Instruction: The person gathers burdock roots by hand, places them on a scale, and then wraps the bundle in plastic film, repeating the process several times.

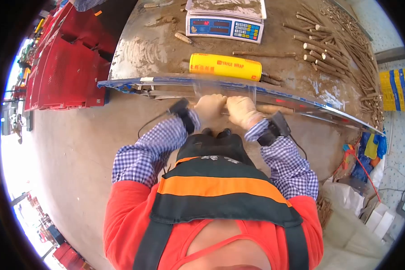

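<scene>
My left hand [210, 107], in a pale glove, is closed at the front edge of the table. Beside it my right hand [240, 110], gloved too, is also closed, nearly touching it. Both grip the lower end of a clear film [225, 85], which hangs over the edge from a yellow wrap roll [225, 66] lying on the table. A brown stick [275, 109] shows just right of my right hand; whether that hand touches it is unclear.
A digital scale [225, 30] stands behind the roll. Many cut sticks [326, 54] lie at the right of the dirty table [139, 54]. Red crates [69, 67] are at the left. Bags and white boxes [380, 220] lie on the floor at right.
</scene>
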### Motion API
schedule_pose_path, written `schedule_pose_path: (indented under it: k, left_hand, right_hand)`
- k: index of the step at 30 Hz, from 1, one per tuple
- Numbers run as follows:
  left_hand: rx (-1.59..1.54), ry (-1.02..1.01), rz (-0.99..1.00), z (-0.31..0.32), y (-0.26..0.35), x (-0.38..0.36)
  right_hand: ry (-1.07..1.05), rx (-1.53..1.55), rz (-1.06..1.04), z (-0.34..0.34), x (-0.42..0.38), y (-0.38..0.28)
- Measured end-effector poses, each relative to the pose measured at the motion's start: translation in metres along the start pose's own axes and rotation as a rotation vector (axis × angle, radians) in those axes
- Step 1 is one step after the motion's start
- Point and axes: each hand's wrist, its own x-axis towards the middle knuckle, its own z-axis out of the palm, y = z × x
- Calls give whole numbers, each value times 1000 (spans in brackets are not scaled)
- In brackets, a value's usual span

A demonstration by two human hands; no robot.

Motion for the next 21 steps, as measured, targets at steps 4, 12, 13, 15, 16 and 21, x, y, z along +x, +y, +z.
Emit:
schedule_pose_path:
  k: [4,12,13,15,16,21]
  left_hand:
    - [-4,-491,20,-54,-16,15]
    - [399,-144,587,-46,-45,66]
    - [506,-178,557,-43,-48,67]
    - [624,-327,472,-41,-49,72]
    - [630,-346,488,-41,-50,68]
    - [620,-208,571,-30,-55,67]
  right_hand:
    - [565,-520,-45,36,13,-12]
    - [434,-263,-18,39,32,7]
    - [164,-56,-47,33,40,14]
    - [-327,397,-25,16,24,21]
    - [-334,900,-36,63,14,31]
    - [-50,303,13,159,-111,88]
